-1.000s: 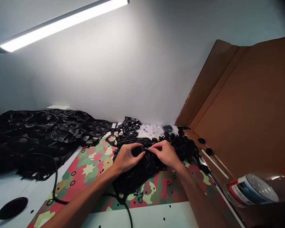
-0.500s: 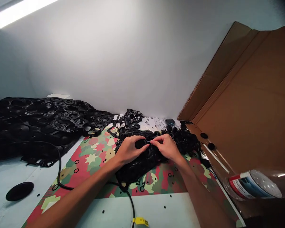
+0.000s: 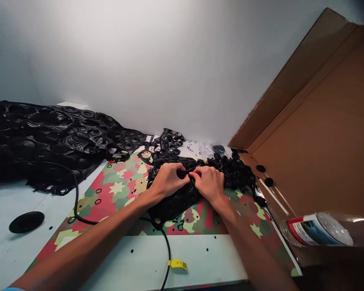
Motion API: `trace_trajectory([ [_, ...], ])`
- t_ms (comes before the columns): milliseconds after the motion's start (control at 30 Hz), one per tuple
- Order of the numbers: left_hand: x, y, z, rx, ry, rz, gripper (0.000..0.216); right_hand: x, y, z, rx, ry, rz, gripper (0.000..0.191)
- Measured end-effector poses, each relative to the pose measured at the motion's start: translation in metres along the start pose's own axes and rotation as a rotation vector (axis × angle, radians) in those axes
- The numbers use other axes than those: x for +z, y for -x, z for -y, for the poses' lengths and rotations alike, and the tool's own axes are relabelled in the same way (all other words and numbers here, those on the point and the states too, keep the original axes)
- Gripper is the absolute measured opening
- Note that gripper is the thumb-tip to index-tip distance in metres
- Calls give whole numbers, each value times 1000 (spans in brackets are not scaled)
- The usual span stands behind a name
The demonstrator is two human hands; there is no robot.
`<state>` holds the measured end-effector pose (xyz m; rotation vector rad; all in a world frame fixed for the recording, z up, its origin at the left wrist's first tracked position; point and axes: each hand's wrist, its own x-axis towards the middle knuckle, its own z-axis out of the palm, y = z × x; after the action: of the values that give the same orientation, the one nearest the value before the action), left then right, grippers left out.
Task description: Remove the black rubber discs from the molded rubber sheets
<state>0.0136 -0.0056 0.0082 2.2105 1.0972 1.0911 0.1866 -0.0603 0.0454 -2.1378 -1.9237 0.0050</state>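
Note:
A black moulded rubber sheet (image 3: 177, 206) with round shapes lies on the camouflage-patterned mat (image 3: 125, 206). Over its upper part my left hand (image 3: 169, 180) is closed, thumb and fingers pinching black rubber. My right hand (image 3: 210, 184) pinches close beside it, the two sets of fingertips almost meeting. The exact bit of rubber between them is small and partly hidden by the fingers. To the right of my right hand is a heap of small black rubber parts (image 3: 236, 171). A torn scrap of the rubber sheeting (image 3: 171, 139) lies behind the hands.
Large black rubber sheets (image 3: 63, 137) are heaped at left, near a black disc (image 3: 26, 222). A black cable (image 3: 169, 248) with a yellow tag crosses the front. At right stand a cardboard box (image 3: 324, 121) and a labelled clear plastic container (image 3: 318, 230). Loose rings dot the mat.
The view has tipped down slightly, so the table appears higher. My right hand's fingers have curled in more, and both hands stay pinched together at the rubber.

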Motion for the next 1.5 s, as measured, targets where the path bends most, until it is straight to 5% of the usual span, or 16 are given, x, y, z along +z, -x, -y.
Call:
trace_trajectory([
  [567,-1,-5,-1,-51,56,-102,25,3,-4,11,28,75,-29,30],
  [1033,5,-4,9,-25,54,-167,12,5,-19,10,85,100,-63,33],
  [1233,0,-5,10,112,13,-136,17,5,-20,-1,115,95,-79,31],
  [1500,-21,-11,20,402,-124,151,14,7,-23,-8,121,50,-97,28],
])
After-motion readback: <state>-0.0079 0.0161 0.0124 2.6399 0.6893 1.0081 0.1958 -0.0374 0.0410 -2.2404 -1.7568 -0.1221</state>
